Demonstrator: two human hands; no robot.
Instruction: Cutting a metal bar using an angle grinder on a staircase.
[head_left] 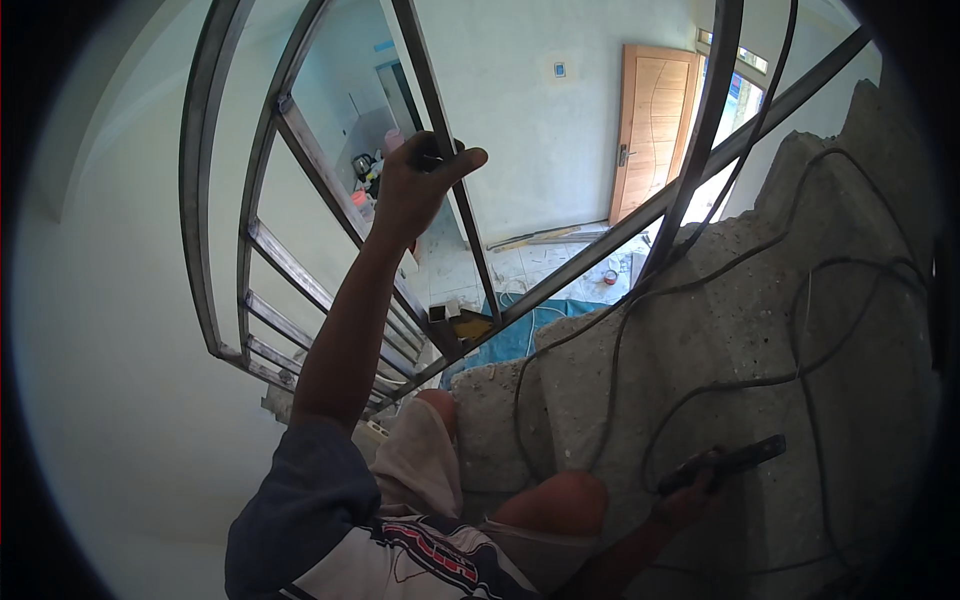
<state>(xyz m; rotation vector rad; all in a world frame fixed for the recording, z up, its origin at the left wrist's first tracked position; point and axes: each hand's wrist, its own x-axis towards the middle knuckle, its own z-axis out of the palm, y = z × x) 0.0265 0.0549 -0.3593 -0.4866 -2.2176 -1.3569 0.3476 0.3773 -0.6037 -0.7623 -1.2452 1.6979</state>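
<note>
My left hand [425, 180] is raised and wrapped round an upright square metal bar [478, 245] of the stair railing, thumb sticking out to the right. The bar meets a sloping rail [555, 280], with a short yellowish piece [470, 326] near the lower joint. Low on the right, my right hand [690, 495] grips a long dark handheld tool [750, 452] just over the concrete steps [720, 330]; its exact kind is hard to make out, and dark cables lie around it. My bent knees show beneath my arms.
Curved railing bars [196, 200] with cross pieces stand at the left. Cables [640, 290] drape over the rough step edges. Below are a tiled floor [540, 262] with loose strips, a blue sheet [535, 340], an open wooden door [650, 130] and a kitchen corner with a kettle [363, 163].
</note>
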